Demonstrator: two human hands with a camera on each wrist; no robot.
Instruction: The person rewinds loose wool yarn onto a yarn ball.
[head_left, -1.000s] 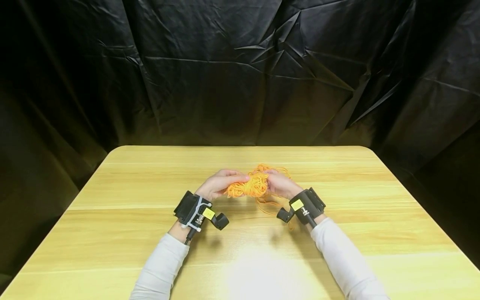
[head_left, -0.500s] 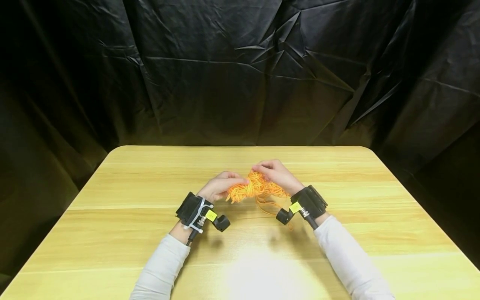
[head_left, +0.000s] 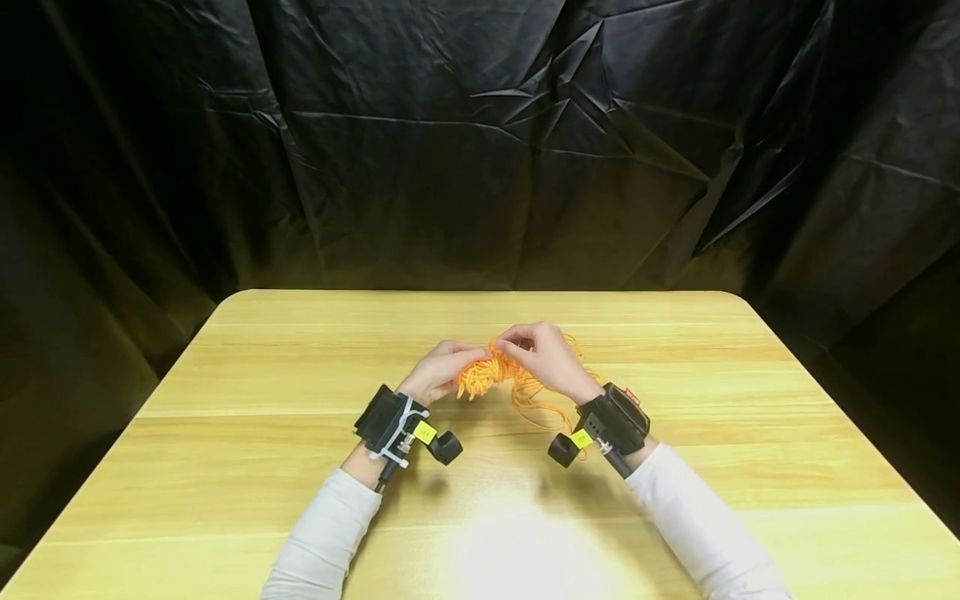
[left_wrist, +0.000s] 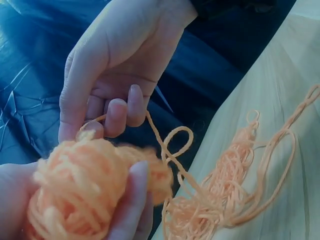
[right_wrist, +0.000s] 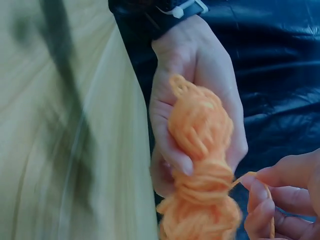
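Observation:
My left hand [head_left: 438,371] grips a bundle of orange yarn [head_left: 477,379] above the table, thumb on the near side. In the right wrist view the yarn bundle [right_wrist: 200,125] looks narrowed at its middle, where several turns of yarn cross it. Close by on the right is my right hand [head_left: 547,358], thumb and fingertips together on a single strand. That thin strand [right_wrist: 243,177] runs from the bundle's narrow part to the right hand's pinch. In the left wrist view the right hand [left_wrist: 117,65] hides part of the strand.
A loose tangle of orange yarn [left_wrist: 225,180] lies on the wooden table [head_left: 262,483], with strands trailing from it. Loops of loose yarn [head_left: 551,412] show below the right hand in the head view. A black sheet [head_left: 420,183] hangs behind the table.
From the bundle's right side, my right hand has come up over it and then moved left toward the left thumb, its wrist turning. The left hand keeps its grip, almost still.

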